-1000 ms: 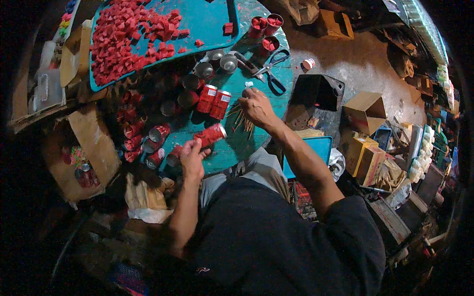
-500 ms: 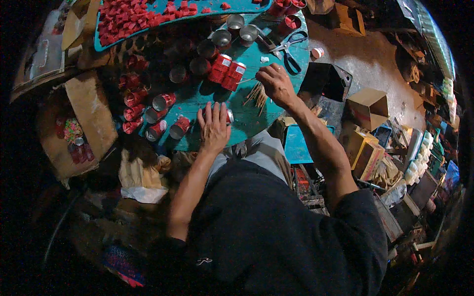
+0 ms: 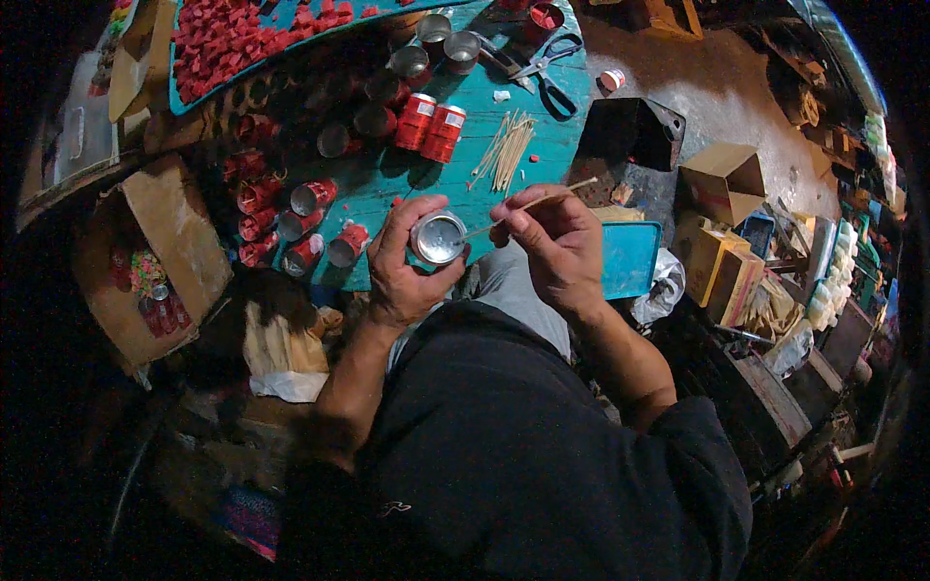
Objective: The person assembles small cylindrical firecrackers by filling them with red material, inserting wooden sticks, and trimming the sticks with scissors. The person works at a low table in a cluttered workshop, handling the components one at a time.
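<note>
My left hand (image 3: 397, 276) is wrapped round a metal drink can (image 3: 439, 238), its round silver end turned up toward me. Whether that end is an open mouth or a base, I cannot tell. Between thumb and fingers, my right hand (image 3: 562, 247) pinches a thin wooden stick (image 3: 567, 192), whose lower tip meets the can's silver end near its right rim. Beyond the hands, a loose bunch of wooden sticks (image 3: 507, 152) lies on the turquoise table (image 3: 465, 184). Two red cans (image 3: 429, 128) stand side by side left of the sticks.
Several cut-open red cans (image 3: 313, 198) cover the table's left side. Scissors (image 3: 548, 73) lie at the far right edge. A blue tray (image 3: 177, 95) of red chunks sits at the back left. Cardboard boxes (image 3: 725, 182) and a blue bin (image 3: 630, 259) stand on the right.
My left hand has turned from palm-down over the can to holding it up, silver end toward me. My right hand has come back from the bunch with a stick, bringing it to the can.
</note>
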### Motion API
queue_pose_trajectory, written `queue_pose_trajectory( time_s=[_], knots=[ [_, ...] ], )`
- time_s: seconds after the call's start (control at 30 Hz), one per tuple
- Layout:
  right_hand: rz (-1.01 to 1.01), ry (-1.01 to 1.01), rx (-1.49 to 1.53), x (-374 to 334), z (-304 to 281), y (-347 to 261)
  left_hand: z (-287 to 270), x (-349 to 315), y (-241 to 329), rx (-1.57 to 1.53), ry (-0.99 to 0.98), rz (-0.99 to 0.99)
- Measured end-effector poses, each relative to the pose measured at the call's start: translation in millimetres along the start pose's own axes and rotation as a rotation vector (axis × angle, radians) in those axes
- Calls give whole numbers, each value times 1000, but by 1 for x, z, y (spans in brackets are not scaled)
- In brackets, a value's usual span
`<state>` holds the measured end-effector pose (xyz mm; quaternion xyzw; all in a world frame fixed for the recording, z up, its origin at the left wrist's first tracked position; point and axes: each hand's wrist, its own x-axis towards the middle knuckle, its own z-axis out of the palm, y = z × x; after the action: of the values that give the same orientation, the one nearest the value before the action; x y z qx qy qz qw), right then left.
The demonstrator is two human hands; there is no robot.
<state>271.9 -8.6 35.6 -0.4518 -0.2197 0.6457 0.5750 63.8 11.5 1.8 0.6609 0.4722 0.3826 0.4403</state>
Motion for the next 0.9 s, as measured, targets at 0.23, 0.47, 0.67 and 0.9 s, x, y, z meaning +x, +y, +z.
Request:
queue_pose_trajectory(
  time_s=[0.23, 0.47, 0.67, 0.9],
  knots=[
    [-36, 48, 13, -2, -6, 5, -4, -2, 4, 91, -35, -23],
    [199, -93, -161, 20, -41, 38, -1, 3, 7, 269, -296, 216],
    [336, -94, -216, 33, -49, 42, 9, 2, -3, 247, -319, 62],
    [427, -311, -327, 38, -41, 46, 19, -1, -10, 475, -175, 50]
  ],
)
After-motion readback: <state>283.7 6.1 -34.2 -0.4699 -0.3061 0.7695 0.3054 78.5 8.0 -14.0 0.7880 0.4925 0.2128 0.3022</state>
